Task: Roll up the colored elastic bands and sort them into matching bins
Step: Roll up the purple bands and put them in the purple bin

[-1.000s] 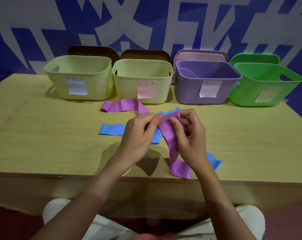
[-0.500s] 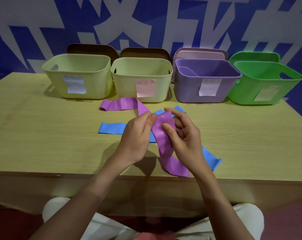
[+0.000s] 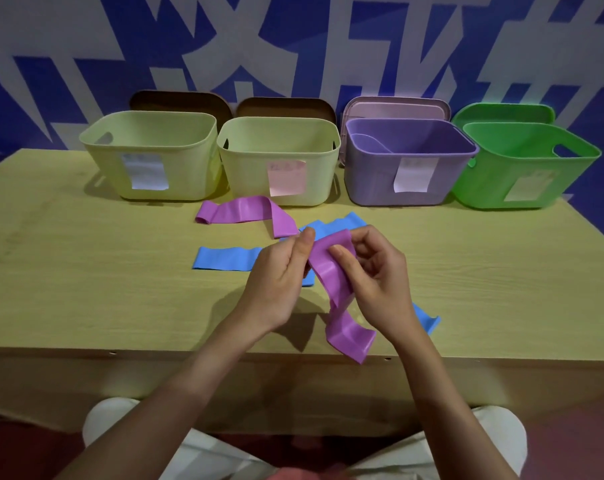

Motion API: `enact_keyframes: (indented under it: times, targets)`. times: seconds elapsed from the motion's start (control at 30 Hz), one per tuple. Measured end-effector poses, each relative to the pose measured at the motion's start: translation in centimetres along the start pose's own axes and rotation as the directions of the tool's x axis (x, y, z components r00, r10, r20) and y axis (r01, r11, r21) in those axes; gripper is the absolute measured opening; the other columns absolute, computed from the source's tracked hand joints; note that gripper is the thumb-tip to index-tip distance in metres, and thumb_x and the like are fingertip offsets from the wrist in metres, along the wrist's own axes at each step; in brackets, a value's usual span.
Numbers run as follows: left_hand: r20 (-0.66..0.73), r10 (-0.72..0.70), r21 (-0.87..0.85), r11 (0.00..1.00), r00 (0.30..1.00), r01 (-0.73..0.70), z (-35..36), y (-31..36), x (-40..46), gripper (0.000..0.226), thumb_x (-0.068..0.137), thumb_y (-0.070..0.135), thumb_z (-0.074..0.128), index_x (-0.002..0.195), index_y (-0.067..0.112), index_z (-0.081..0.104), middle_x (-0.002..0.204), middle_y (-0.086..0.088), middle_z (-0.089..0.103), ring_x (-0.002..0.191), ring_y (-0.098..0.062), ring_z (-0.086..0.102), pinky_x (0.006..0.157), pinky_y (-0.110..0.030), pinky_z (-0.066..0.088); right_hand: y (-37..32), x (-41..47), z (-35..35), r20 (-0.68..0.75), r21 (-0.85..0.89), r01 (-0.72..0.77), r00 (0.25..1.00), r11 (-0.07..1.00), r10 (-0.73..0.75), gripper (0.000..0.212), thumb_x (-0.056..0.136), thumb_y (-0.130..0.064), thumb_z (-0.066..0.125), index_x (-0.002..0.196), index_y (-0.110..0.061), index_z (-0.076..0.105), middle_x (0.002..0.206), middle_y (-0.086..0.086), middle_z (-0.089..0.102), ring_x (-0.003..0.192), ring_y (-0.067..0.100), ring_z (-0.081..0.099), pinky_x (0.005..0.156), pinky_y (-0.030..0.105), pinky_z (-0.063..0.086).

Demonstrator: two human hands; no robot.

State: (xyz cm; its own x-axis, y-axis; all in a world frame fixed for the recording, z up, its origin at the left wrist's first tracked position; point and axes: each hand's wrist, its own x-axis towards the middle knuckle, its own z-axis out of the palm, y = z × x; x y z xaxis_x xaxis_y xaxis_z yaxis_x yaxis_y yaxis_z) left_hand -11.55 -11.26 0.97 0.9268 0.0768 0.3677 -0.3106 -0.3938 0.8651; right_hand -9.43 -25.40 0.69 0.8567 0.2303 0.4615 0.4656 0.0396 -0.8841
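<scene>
A purple elastic band (image 3: 331,275) hangs between both hands above the table's front middle, its lower end (image 3: 352,337) drooping over the front edge. My left hand (image 3: 279,282) pinches its top edge with the thumb. My right hand (image 3: 376,275) holds the same end, thumb pressed on the band's face. A second purple band (image 3: 245,213) lies behind them. Blue bands lie flat under the hands: one to the left (image 3: 224,258), another showing at the right (image 3: 427,318) and behind (image 3: 335,224). Along the back stand two pale yellow-green bins (image 3: 148,133) (image 3: 279,136), a purple bin (image 3: 373,178) and a green bin (image 3: 501,147).
Each bin carries a paper label on its front. Lids lean behind the bins against a blue and white wall. The wooden table (image 3: 85,278) stretches wide to both sides. My knees show below the table's front edge.
The top end of the purple band has been unfolded and flattened between my thumbs. Its hanging tail has shifted slightly right and lower over the table edge.
</scene>
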Motion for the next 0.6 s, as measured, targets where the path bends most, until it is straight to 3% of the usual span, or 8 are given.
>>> enact_keyframes:
  times: [0.17, 0.27, 0.3, 0.37, 0.43, 0.6]
  targets:
    - [0.016, 0.213, 0.286, 0.935, 0.977, -0.209, -0.4, -0.5, -0.3, 0.032, 0.098, 0.039, 0.031, 0.074, 0.017, 0.037, 0.06, 0.012, 0.035, 0.059, -0.003, 0.039, 0.056, -0.015, 0.028, 0.3, -0.1, 0.1, -0.018, 0.0, -0.018, 1.0, 1.0, 0.018, 0.009, 0.091, -0.006, 0.06, 0.086, -0.013, 0.059, 0.067, -0.013, 0.058, 0.058, -0.002, 0.05, 0.055, 0.009, 0.036]
    - [-0.025, 0.213, 0.282, 0.939, 0.977, -0.197, 0.0, -0.7, -0.2, 0.031, 0.099, 0.033, 0.031, 0.071, 0.019, 0.033, 0.057, 0.012, 0.032, 0.055, -0.003, 0.036, 0.053, -0.018, 0.025, 0.4, -0.2, 0.2, -0.006, 0.044, -0.042, 0.999, 0.998, 0.042, 0.006, 0.092, -0.008, 0.06, 0.089, -0.013, 0.059, 0.068, -0.017, 0.06, 0.059, -0.003, 0.053, 0.056, 0.008, 0.038]
    - [-0.043, 0.196, 0.251, 0.951, 0.98, -0.179, 0.1, -0.6, -0.2, 0.031, 0.099, 0.031, 0.032, 0.07, 0.019, 0.033, 0.055, 0.012, 0.031, 0.053, -0.005, 0.035, 0.051, -0.019, 0.024, 0.3, -0.2, 0.2, 0.006, 0.071, -0.053, 0.999, 0.996, 0.053, 0.003, 0.092, -0.011, 0.062, 0.094, -0.012, 0.059, 0.071, -0.014, 0.063, 0.063, -0.002, 0.056, 0.059, 0.009, 0.041]
    - [-0.064, 0.144, 0.149, 0.98, 0.988, -0.133, 0.2, -0.4, -0.1, 0.033, 0.099, 0.029, 0.034, 0.068, 0.017, 0.035, 0.055, 0.01, 0.033, 0.052, -0.007, 0.032, 0.052, -0.022, 0.026, 0.3, -0.4, 0.0, 0.015, 0.124, -0.067, 0.998, 0.99, 0.066, 0.018, 0.089, -0.018, 0.065, 0.106, -0.013, 0.059, 0.078, 0.006, 0.065, 0.072, 0.01, 0.061, 0.066, 0.018, 0.048]
    - [-0.057, 0.066, -0.006, 0.998, 0.996, -0.066, 0.2, -0.1, 0.1, 0.035, 0.098, 0.031, 0.034, 0.067, 0.014, 0.039, 0.057, 0.01, 0.037, 0.053, -0.006, 0.033, 0.053, -0.023, 0.03, 0.2, -0.3, -0.4, 0.022, 0.133, -0.059, 0.998, 0.989, 0.057, 0.028, 0.089, -0.016, 0.063, 0.115, -0.018, 0.058, 0.076, 0.022, 0.056, 0.07, 0.017, 0.055, 0.064, 0.021, 0.046]
    - [0.064, -0.176, -0.422, 0.887, 0.982, 0.186, 0.2, 0.7, 0.2, 0.043, 0.096, 0.036, 0.043, 0.073, 0.001, 0.043, 0.057, -0.001, 0.033, 0.052, -0.011, 0.028, 0.049, -0.018, 0.028, 0.1, 0.4, -1.0, 0.011, 0.037, -0.02, 1.0, 0.999, 0.019, 0.037, 0.092, -0.002, 0.06, 0.128, -0.011, 0.058, 0.065, 0.0, 0.044, 0.06, 0.008, 0.039, 0.057, 0.015, 0.035]
